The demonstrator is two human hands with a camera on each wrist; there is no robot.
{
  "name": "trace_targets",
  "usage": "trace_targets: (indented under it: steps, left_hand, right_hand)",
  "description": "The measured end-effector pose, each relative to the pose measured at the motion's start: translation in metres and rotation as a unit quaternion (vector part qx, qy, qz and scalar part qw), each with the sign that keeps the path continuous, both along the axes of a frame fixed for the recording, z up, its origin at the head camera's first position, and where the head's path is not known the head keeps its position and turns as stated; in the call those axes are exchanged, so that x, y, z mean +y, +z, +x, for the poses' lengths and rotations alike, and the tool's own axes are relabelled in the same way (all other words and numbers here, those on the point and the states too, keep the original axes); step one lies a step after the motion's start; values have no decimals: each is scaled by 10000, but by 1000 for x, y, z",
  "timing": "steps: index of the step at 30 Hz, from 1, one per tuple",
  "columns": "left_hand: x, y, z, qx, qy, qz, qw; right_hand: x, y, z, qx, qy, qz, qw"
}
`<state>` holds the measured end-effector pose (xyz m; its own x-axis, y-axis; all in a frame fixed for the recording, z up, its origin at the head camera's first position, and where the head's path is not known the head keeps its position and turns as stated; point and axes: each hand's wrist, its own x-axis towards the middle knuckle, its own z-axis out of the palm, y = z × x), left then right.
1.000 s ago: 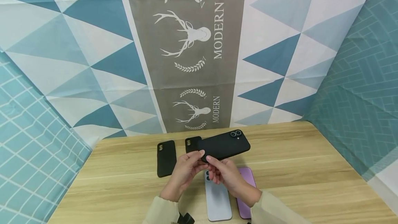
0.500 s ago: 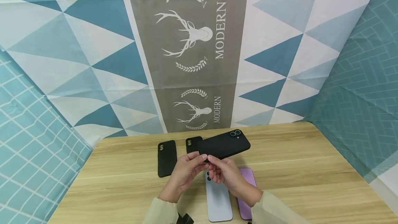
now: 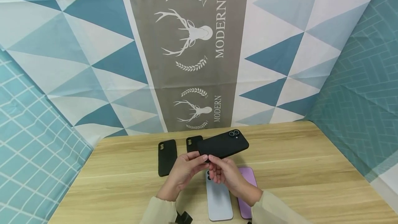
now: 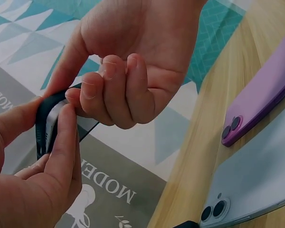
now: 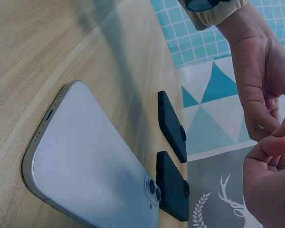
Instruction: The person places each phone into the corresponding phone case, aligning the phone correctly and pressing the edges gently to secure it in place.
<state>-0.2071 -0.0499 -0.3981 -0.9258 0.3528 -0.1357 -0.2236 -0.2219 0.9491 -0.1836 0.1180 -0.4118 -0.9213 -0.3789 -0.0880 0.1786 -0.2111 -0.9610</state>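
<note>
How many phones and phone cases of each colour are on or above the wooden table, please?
Black phone in a black case, held by both hands: 1
Empty black phone cases lying on the table: 2
Light blue phone: 1
Purple phone: 1
Total: 5

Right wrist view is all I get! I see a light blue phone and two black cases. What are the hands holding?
Observer: Both hands, left hand and right hand, pinch the end of a black-cased phone above the table.
Operator: Any other phones?
Observer: Yes, a purple phone lies right beside the light blue phone.
Operator: Which way is the held one facing?
Observer: Its camera lenses point up, at the far end.
</note>
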Motion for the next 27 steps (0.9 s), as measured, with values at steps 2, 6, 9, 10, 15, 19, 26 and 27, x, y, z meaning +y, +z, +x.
trace_targets:
  steps: [2,6,9,10,15,19,26,27]
  left_hand:
    - [0,0,0,-35,-12,31,10000]
    - [0,0,1,-134,-46,118,9998]
    - [1,0,1,-203,-76,200,9996]
    - [1,0,1,-225,-76,233,9994]
    - [3,1,3,-253,-32,346,9991]
    - [4,2,4,-193,33,462,9987]
    - [6,2,8,-129,252,539,9981]
    - [7,3,8,-152,290,538,9980]
  right_hand:
    - [1,-1,-1,31,10,15,10000]
    - [3,-3,-1,89,17,77,9999]
    - [4,-4,-2,69,37,79,9999]
    - [4,-4,-2,67,40,76,9999]
    - [4,-3,-3,107,70,-3,9999]
    - [5,0,-3,164,89,-68,9998]
    - [10,2,-2,255,-145,-43,9996]
    - [11,2,-2,263,-199,-75,9994]
